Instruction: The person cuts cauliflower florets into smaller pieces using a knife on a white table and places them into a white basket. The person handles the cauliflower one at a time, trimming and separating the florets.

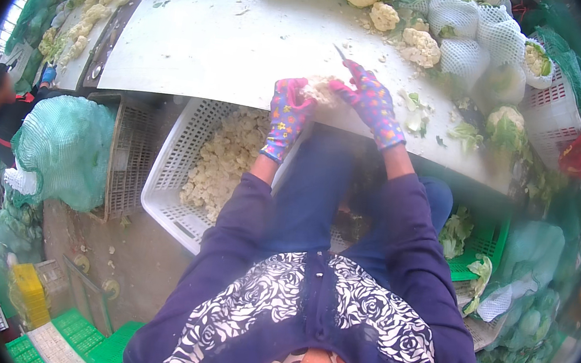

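Observation:
Both of my hands wear pink-cuffed, flower-patterned gloves above the near edge of a white work table [194, 36]. My left hand [287, 114] grips a pale piece of cauliflower [322, 89] from its left side. A small knife, its blade [339, 52] pointing up and away, is held in my right hand [374, 102]. The fingers of that hand also touch the cauliflower piece's right side. The knife's handle is hidden in the glove. Below my left hand, a white plastic crate [167, 178] holds many cut cauliflower florets [222, 168].
Net-wrapped cauliflowers [454, 17] and bare heads [421, 48] line the table's far right. Leaf scraps [414, 112] lie right of my hands. A green crate [475, 261] with leaves stands at lower right. At left are a brown crate [132, 158], a net sack [65, 150] and another person [9, 106].

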Demonstrator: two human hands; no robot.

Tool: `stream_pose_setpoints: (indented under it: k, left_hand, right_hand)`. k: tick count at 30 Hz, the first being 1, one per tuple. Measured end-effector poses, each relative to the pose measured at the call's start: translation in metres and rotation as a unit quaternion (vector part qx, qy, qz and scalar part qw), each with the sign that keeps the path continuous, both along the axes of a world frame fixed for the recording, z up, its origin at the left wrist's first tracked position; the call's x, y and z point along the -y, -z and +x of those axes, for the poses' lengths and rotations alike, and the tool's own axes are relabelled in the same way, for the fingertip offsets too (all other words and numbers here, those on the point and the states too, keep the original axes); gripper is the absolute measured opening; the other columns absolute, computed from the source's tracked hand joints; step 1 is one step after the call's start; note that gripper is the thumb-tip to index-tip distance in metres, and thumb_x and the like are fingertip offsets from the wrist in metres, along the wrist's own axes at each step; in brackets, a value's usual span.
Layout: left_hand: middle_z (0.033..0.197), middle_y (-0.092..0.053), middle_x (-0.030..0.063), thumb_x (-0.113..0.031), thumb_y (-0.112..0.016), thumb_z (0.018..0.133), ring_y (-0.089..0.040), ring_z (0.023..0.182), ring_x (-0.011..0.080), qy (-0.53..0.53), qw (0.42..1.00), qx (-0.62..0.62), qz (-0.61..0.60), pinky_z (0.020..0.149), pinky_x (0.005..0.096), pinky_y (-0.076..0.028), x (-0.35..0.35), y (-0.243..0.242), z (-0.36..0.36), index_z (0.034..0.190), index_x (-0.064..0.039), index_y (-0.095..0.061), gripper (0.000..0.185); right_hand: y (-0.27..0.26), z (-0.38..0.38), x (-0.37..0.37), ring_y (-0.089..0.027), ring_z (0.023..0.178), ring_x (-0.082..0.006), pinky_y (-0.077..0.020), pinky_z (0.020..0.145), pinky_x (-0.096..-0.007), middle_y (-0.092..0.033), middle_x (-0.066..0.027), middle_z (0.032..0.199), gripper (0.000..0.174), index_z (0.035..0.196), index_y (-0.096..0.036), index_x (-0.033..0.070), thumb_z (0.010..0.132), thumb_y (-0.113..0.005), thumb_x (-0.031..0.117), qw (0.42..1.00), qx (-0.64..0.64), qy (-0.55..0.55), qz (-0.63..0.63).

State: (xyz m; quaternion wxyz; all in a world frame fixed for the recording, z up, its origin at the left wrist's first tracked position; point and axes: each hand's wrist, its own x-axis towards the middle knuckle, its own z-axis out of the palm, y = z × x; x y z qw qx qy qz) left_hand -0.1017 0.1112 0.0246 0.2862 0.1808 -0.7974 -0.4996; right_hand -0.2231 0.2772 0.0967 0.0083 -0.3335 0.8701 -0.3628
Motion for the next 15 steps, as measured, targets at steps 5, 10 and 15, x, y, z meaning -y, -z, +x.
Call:
stream_pose_setpoints:
  k: [5, 10, 15]
  left_hand:
    - [0.105, -0.064, 0.0021, -0.001, -0.075, 0.083, -0.061, 0.089, 0.0112, 0.074, 0.952, -0.033, 0.294, 0.081, 0.0263, -0.054, 0.005, -0.007, 0.005, 0.127, -0.002, -0.062, 0.046]
    - [0.118, -0.065, 0.0092, 0.001, -0.07, 0.086, -0.066, 0.103, 0.0177, 0.128, 0.919, -0.052, 0.368, 0.093, 0.0315, -0.055, 0.024, -0.004, 0.005, 0.135, -0.001, -0.057, 0.05]
    - [0.129, -0.06, 0.013, -0.008, -0.068, 0.091, -0.063, 0.12, 0.0291, 0.186, 0.83, -0.136, 0.507, 0.102, 0.0405, -0.055, 0.032, -0.013, 0.017, 0.14, 0.001, -0.051, 0.053]
  right_hand:
    - [0.022, -0.011, 0.019, -0.068, 0.096, -0.0226, -0.0536, 0.08, -0.0355, -0.072, -0.0091, 0.103, 0.061, 0.128, -0.068, 0.016, 0.085, -0.077, 0.058, 0.969, 0.238, -0.062, -0.029]
    - [0.039, -0.024, 0.019, -0.06, 0.084, -0.0075, -0.0482, 0.066, -0.0262, -0.068, 0.0036, 0.097, 0.044, 0.121, -0.072, 0.018, 0.09, -0.077, 0.048, 0.91, 0.376, -0.067, -0.163]
    - [0.036, -0.023, 0.016, -0.054, 0.068, -0.0041, -0.0408, 0.052, -0.0236, -0.065, 0.0053, 0.089, 0.043, 0.123, -0.071, 0.016, 0.091, -0.078, 0.045, 0.903, 0.389, -0.047, -0.178]
